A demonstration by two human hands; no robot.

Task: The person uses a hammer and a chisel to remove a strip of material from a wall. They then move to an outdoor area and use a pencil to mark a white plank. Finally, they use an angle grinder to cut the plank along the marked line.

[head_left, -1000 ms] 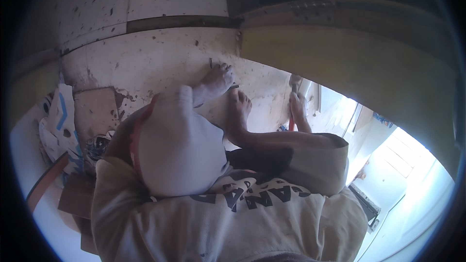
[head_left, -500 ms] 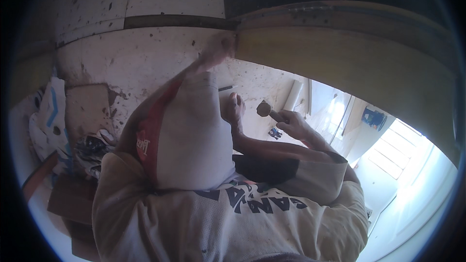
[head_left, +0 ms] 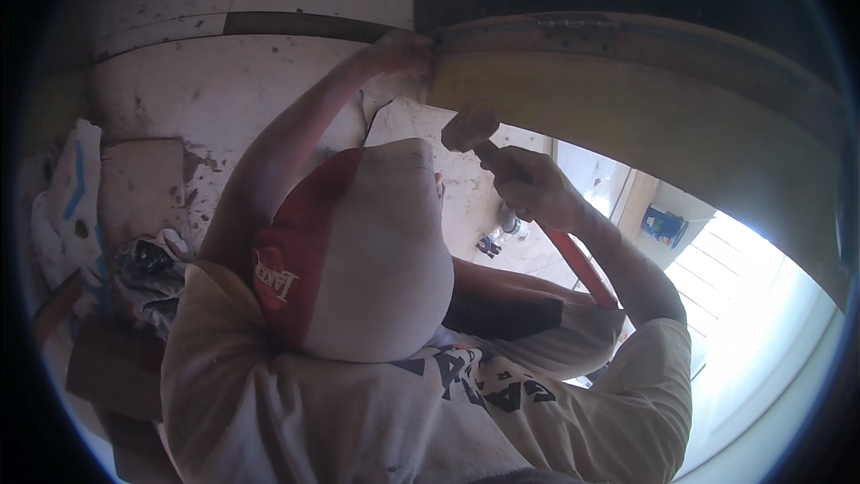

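Note:
My right hand (head_left: 537, 186) is wrapped round a hammer (head_left: 470, 125), close under its blocky head. The hammer's red handle (head_left: 580, 267) runs back below my wrist. The head is raised beside the lower edge of a long yellowish wooden board (head_left: 627, 103). My left hand (head_left: 405, 56) is at the left end of that board, fingers curled against its edge. Shadow hides what those fingers hold, if anything. Between my arms rises my bent knee, in light shorts (head_left: 381, 242) with a red side band.
A dark strip (head_left: 309, 25) runs along the stained pale surface left of the board. Crumpled plastic (head_left: 148, 271) and a brownish flat sheet (head_left: 143, 184) lie at the left. A small blue object (head_left: 663, 226) is near the bright window (head_left: 708, 278) at the right.
My right hand has lifted the hammer up and left, closer to the board, and its red handle now shows. My left hand has shifted slightly up along the board's end.

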